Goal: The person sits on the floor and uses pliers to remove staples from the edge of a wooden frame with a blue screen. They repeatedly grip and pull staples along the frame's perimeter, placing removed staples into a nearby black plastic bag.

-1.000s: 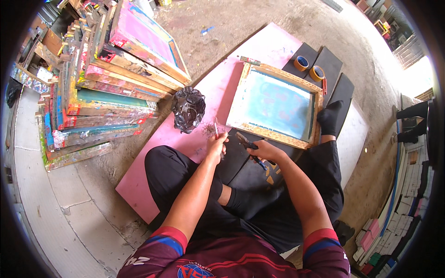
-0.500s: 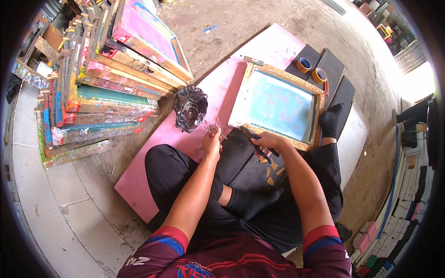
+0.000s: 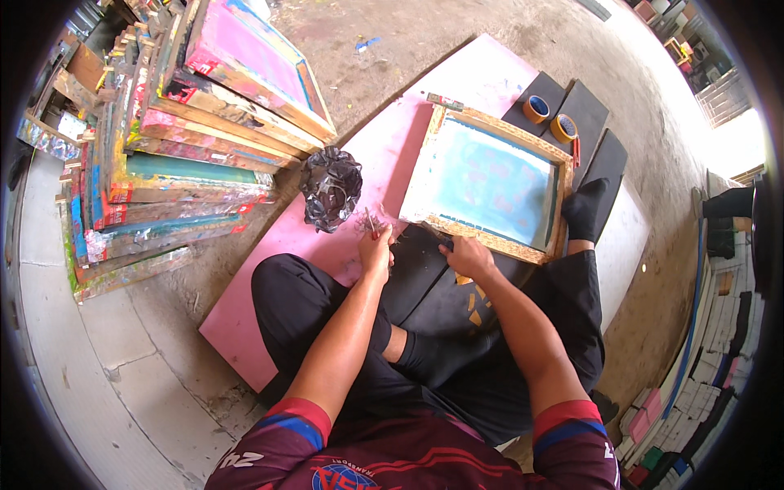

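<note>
My left hand (image 3: pixel 376 255) is closed on something slim with a red part, its kind unclear. A thin, wiry tangle (image 3: pixel 369 219) shows just beyond those fingers. My right hand (image 3: pixel 469 256) is wrapped round a pliers-like tool with dark jaws (image 3: pixel 426 234), its handles now mostly hidden by the hand. The jaws lie by the near left corner of a wooden screen-printing frame (image 3: pixel 500 234) with light blue mesh. Left of the frame sits a crumpled black plastic bag (image 3: pixel 330 189). Small orange-brown pieces (image 3: pixel 474 310) lie on a black board (image 3: pixel 408 282) below my right hand.
Stacked paint-stained screen frames (image 3: pixel 220 122) stand at the left. A pink board (image 3: pixel 245 327) lies under the work. Two orange tape rolls (image 3: pixel 563 128) and a slim red object (image 3: pixel 576 153) rest on dark boards beyond the frame. My sock-covered foot (image 3: pixel 581 208) touches the frame's right side.
My right hand has shifted slightly left and closed further round the tool; its spread handles no longer show. The left hand stays nearly in place.
</note>
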`<state>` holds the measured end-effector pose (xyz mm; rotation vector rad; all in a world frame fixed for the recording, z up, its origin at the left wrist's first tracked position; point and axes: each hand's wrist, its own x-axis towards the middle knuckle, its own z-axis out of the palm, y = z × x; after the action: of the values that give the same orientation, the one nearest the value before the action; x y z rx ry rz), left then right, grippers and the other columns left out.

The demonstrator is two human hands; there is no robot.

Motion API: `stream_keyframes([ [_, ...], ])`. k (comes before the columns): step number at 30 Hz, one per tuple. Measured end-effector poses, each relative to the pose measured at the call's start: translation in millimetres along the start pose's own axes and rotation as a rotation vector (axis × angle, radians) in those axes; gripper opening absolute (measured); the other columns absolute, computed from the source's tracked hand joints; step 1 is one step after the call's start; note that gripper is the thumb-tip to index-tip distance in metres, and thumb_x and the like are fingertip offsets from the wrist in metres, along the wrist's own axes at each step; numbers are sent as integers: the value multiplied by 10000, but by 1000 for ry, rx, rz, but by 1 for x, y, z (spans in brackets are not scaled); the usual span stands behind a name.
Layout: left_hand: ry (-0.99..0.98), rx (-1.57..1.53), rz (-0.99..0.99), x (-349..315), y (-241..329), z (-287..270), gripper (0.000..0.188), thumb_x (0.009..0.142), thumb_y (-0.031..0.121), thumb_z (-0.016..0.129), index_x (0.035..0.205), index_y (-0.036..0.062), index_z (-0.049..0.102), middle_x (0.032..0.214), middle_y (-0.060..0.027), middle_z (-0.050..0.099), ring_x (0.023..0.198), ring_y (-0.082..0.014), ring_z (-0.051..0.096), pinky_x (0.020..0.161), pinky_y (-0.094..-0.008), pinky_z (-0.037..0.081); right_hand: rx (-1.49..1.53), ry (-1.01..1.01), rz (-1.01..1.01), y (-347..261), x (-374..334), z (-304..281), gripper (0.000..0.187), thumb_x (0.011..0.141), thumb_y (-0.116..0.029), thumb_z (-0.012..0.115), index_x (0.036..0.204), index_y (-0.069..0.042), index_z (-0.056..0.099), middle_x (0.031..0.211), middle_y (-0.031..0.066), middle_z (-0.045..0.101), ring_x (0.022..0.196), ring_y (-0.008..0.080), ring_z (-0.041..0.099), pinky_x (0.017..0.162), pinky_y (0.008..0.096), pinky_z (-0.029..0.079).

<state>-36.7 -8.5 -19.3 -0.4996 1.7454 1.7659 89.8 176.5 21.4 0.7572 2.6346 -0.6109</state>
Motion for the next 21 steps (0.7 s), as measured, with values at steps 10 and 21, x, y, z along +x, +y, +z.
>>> stream_keyframes([
  [10,-303,49,-87,-7,-1,1,271,959,295,747,1016,31,728,811,-57,676,384,-85,455,350,-236,350,21,155,-86,-2,-30,19,381,971,-430,642,983,-49,652,792,234,707,783,448,702,695,543,560],
  [21,-410,-37,-199,-5,1,-6,207,973,281,738,996,81,690,830,-28,643,427,-75,463,393,-256,374,453,-184,-251,8,-42,12,428,904,-351,765,1144,-11,667,840,150,721,785,254,730,652,405,549],
])
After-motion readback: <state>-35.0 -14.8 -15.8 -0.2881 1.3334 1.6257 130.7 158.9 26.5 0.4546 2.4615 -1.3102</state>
